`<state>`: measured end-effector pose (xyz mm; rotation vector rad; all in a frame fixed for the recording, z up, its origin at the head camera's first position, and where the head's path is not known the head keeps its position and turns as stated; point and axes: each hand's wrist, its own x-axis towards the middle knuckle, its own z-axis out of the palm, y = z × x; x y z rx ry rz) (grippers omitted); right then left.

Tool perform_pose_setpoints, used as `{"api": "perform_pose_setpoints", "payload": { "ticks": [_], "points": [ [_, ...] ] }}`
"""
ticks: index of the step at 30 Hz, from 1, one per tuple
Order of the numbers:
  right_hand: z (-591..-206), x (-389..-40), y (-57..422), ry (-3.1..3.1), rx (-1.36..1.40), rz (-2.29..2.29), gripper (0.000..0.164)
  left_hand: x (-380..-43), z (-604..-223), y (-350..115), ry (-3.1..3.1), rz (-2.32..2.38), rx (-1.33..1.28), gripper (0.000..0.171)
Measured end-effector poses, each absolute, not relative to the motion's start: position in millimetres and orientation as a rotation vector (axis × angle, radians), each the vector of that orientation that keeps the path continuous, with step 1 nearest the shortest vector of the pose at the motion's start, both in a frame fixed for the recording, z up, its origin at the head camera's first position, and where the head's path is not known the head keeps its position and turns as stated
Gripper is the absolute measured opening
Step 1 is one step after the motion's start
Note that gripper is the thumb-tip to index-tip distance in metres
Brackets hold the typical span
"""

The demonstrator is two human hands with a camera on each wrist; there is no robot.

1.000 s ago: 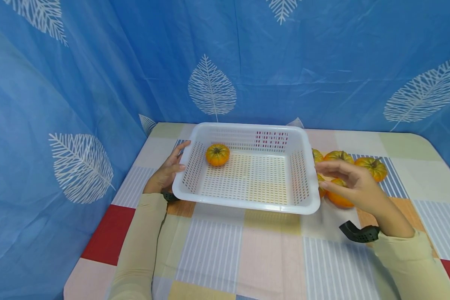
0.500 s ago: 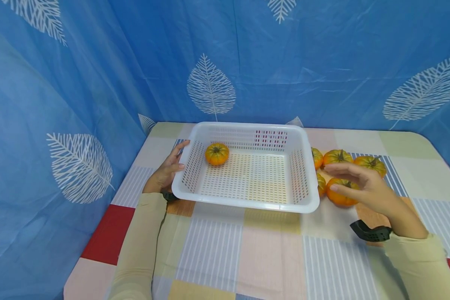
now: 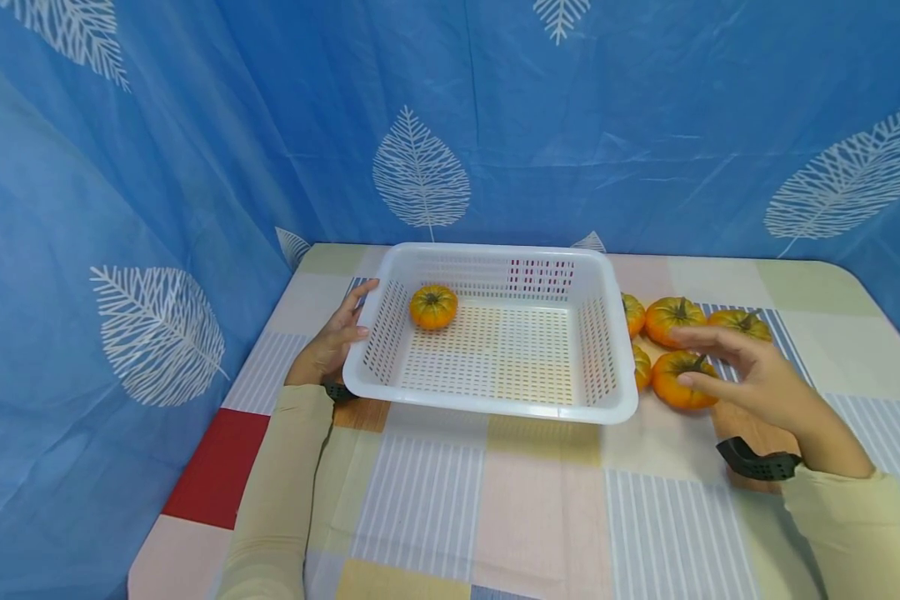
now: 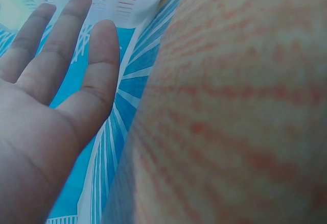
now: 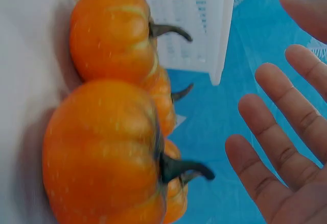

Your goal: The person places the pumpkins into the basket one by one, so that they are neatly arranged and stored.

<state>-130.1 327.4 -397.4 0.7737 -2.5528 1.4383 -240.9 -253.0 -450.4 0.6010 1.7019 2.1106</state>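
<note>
A white plastic basket (image 3: 487, 405) stands on the table, with one small orange-green pumpkin (image 3: 433, 308) in its back left part. My left hand (image 3: 328, 343) rests at the basket's left rim; its fingers look fairly straight in the left wrist view, close to the basket wall. To the right of the basket, my right hand (image 3: 765, 377) hovers over a cluster of pumpkins, nearest the front pumpkin (image 3: 675, 385), holding nothing. The right wrist view shows its fingers spread and apart from a large pumpkin (image 5: 104, 152) with a dark curved stem. My right hand partly covers a back-right pumpkin (image 3: 742, 321).
Several pumpkins sit close beside the basket's right wall, among them a back pumpkin (image 3: 672, 317); some are partly hidden by the basket. A checked tablecloth (image 3: 540, 508) covers the table. Blue curtain (image 3: 510, 167) with white leaves hangs behind and along the left side.
My right hand has moved rightward, away from the basket's right rim, uncovering more of the pumpkins there. My left hand, the basket and the pumpkin inside it stay in place.
</note>
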Motion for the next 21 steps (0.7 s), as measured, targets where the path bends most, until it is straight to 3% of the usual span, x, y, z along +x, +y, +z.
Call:
{"api": "perform_pose_setpoints", "payload": {
  "ticks": [21],
  "points": [
    [-421.4, -141.5, 365.2, -2.736, 0.62, 1.44, 0.062, -242.5, -453.3, -254.2, 1.687, 2.108, 0.632, 0.076]
  ]
}}
